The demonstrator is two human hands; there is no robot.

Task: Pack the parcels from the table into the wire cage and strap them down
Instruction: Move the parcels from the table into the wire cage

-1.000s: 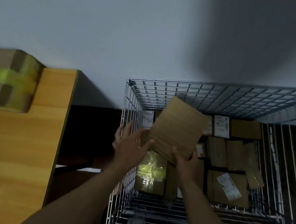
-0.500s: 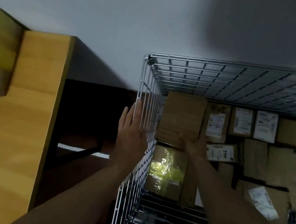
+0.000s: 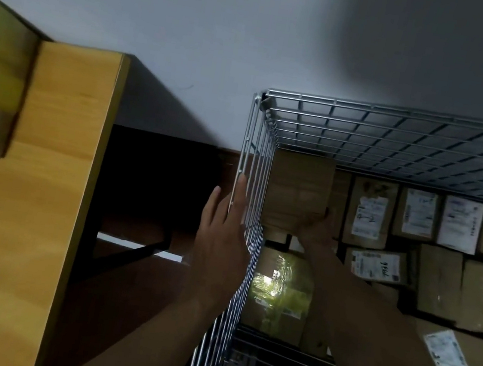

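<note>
Now the parcel has sunk into the wire cage's far-left corner; right hand grips it, left hand freed, fingers straight.

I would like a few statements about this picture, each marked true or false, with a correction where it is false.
1. The right hand holds a plain brown parcel inside the wire cage. True.
2. The left hand grips the same parcel. False: it lies flat, fingers straight, against the outside of the cage's left wall.
3. The cage holds no other parcels. False: several lie in it, among them labelled parcels.
4. The wooden table stands to the left of the cage. True.
</note>
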